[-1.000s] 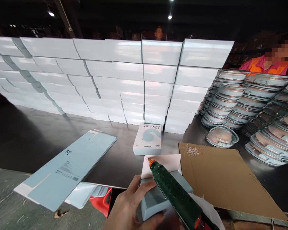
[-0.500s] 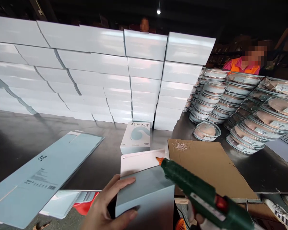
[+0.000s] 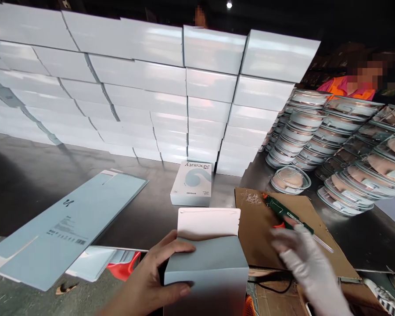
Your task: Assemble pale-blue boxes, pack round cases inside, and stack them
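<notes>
My left hand (image 3: pixel 158 274) grips the side of a light blue carton (image 3: pixel 206 256), its thumb on the front and its fingers over the top. The carton's white end flap (image 3: pixel 208 223) stands up at the far end, with a line of what looks like glue along its edge. A green hot glue gun (image 3: pixel 285 210) lies on a brown cardboard sheet (image 3: pixel 319 237), its orange nozzle toward some whitish strands. My right hand (image 3: pixel 298 252), in a white glove that leaves fingertips bare, is just beside the gun's handle, blurred, with its fingers apart.
A finished box (image 3: pixel 192 184) printed "beauty" lies on the dark metal table (image 3: pixel 131 228). Flat light blue cartons (image 3: pixel 72 224) lie at left. Behind rises a wall of white boxes (image 3: pixel 213 83). Stacked clear round containers (image 3: pixel 303 136) stand at right, near a person in an orange vest (image 3: pixel 349 87).
The glue gun has gone from the flap at my right hand to the cardboard, and that hand has let go of it. My left hand still holds the carton. The view has shifted slightly.
</notes>
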Action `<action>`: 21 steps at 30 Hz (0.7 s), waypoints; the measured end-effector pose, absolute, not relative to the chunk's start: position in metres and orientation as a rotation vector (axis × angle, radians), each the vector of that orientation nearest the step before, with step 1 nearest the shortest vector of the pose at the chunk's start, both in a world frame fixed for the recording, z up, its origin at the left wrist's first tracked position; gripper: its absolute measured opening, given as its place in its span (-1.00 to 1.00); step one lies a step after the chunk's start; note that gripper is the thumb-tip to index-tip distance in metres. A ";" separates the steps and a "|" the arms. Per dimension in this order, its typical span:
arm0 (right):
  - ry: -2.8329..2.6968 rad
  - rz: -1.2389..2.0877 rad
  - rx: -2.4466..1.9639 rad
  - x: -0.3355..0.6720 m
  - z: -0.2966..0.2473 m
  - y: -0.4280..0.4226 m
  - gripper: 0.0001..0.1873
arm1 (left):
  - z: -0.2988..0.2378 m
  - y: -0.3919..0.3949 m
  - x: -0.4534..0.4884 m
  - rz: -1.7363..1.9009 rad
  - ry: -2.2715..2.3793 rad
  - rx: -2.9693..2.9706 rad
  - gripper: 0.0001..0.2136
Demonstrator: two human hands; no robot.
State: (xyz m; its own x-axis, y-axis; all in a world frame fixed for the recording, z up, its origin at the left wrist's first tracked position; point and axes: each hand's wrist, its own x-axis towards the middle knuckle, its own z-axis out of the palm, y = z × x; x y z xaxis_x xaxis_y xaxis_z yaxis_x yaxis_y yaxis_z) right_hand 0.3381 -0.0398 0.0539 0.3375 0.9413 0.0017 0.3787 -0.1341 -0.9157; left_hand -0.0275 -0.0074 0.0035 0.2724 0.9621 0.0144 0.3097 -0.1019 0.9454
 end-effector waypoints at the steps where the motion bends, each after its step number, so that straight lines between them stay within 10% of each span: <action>1: -1.276 1.009 -1.450 0.316 0.051 -0.039 0.04 | 0.002 -0.007 -0.025 0.885 1.178 1.599 -0.55; 4: -1.436 1.361 -0.959 0.261 0.038 -0.031 0.26 | -0.002 -0.009 -0.014 1.003 1.064 1.472 -0.61; 10: -1.836 0.988 -0.857 0.255 0.030 -0.016 -0.26 | 0.004 -0.010 0.000 1.329 0.831 1.280 -0.57; 21: -2.024 0.946 -0.825 0.274 0.047 -0.010 -0.35 | 0.031 0.003 -0.027 0.854 0.813 1.769 -0.80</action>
State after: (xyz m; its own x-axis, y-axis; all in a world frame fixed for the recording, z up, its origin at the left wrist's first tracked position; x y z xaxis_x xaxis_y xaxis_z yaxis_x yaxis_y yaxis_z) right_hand 0.2740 -0.0100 0.0473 -0.5181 0.7814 0.3479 0.2344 0.5209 -0.8208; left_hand -0.0271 0.0035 0.0315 0.5303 0.8274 0.1850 0.1447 -0.3033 0.9418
